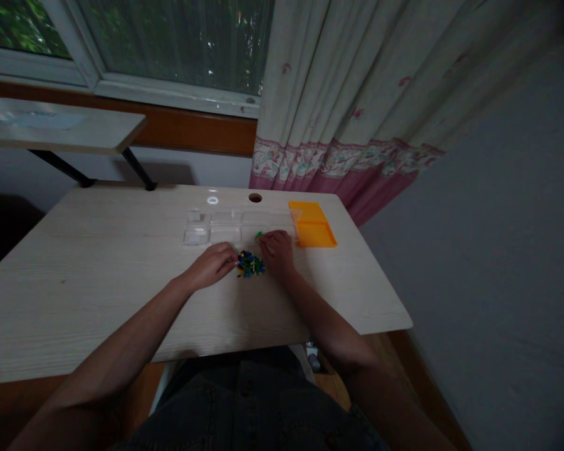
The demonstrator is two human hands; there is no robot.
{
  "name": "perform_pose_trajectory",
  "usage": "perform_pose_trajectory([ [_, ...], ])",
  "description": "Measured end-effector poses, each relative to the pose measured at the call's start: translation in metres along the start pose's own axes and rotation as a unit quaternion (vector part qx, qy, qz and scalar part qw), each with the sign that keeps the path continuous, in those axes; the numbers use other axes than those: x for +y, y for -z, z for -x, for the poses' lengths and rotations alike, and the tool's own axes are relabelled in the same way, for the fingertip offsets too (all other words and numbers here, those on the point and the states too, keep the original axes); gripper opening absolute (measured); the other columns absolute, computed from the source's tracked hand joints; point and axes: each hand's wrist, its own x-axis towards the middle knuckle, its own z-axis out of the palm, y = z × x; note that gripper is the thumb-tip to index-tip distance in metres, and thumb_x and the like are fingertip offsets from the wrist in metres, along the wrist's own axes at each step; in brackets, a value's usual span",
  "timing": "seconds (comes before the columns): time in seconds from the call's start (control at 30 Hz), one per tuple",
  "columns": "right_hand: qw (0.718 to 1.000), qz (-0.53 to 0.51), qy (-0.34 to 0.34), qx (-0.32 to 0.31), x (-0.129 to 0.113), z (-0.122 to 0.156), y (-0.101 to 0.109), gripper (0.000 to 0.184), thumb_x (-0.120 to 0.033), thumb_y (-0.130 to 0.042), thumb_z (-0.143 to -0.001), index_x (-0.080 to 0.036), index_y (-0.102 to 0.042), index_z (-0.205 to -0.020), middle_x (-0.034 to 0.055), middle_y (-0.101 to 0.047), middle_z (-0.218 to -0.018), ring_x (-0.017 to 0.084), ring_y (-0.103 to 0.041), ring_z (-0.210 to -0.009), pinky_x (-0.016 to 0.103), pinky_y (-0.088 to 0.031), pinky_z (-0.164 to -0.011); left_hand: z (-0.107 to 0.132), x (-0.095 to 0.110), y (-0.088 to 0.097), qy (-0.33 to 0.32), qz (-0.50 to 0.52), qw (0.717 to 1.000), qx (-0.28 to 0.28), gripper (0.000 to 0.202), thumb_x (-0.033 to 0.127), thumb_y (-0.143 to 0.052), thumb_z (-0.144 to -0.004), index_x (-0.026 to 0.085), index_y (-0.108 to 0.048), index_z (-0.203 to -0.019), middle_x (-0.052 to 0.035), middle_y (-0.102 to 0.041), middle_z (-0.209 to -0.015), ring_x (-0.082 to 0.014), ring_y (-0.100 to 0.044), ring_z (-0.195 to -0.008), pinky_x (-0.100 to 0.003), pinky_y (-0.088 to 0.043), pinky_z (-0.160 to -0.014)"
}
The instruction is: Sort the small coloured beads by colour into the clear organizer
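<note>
A small pile of blue, green and yellow pieces [250, 265] lies on the pale wooden table [98, 269]. My left hand [214, 263] rests just left of the pile, fingers curled, fingertips touching its edge. My right hand [277, 248] sits right of the pile, fingers bent, with a small green piece [259, 236] at its fingertips. Whether that piece is pinched is too small to tell. Behind the hands lies a clear plastic box [225, 227] divided into several compartments.
An orange lid [312, 224] lies to the right of the clear box. A round cable hole [255, 198] is near the table's far edge. A second table [56, 125] stands at back left under the window. A curtain [357, 94] hangs at right.
</note>
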Motion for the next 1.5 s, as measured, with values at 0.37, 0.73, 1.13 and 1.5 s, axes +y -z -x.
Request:
perform_pose_trajectory([
  [0.37,0.988,-0.011,0.146,-0.051,-0.024,0.01,-0.013,0.02,-0.041,-0.062,-0.094,-0.03,-0.076,-0.104,0.002,-0.073,-0.092,0.019,-0.059,-0.099,0.037,-0.04,-0.096,-0.003,-0.008,-0.013,0.098,0.169,0.977,0.087,0.04,0.051,-0.046,-0.098,0.017,-0.065,-0.093,-0.0039,-0.054,-0.084,-0.0157,-0.053,-0.078,-0.027,-0.045,-0.069],
  [0.73,0.986,0.059,0.152,-0.022,-0.033,0.012,-0.01,0.016,-0.036,-0.062,-0.095,-0.03,-0.077,-0.093,-0.0002,-0.074,-0.083,0.017,-0.06,-0.09,0.036,-0.039,-0.087,-0.007,-0.004,-0.014,0.147,0.209,0.96,0.115,0.04,0.053,-0.052,-0.093,0.016,-0.065,-0.084,-0.0025,-0.054,-0.08,-0.0145,-0.053,-0.073,-0.027,-0.045,-0.066],
  [1.13,0.985,0.077,0.135,-0.073,-0.035,0.012,-0.007,0.02,-0.035,-0.057,-0.098,-0.029,-0.076,-0.103,0.0005,-0.075,-0.09,0.017,-0.06,-0.095,0.036,-0.035,-0.09,-0.006,-0.004,-0.015,0.19,0.209,0.95,0.131,0.034,0.047,-0.057,-0.09,0.016,-0.069,-0.083,-0.0015,-0.054,-0.076,-0.0122,-0.054,-0.065,-0.025,-0.044,-0.059],
  [1.5,0.994,0.09,-0.061,-0.014,0.003,-0.002,0.001,0.019,-0.033,-0.061,-0.096,-0.025,-0.078,-0.093,0.004,-0.075,-0.093,0.021,-0.059,-0.097,0.037,-0.037,-0.09,-0.001,-0.013,-0.004,0.105,0.068,0.983,0.132,0.028,0.034,-0.05,-0.097,0.018,-0.072,-0.102,-0.006,-0.062,-0.086,-0.0177,-0.058,-0.082,-0.031,-0.049,-0.075],
])
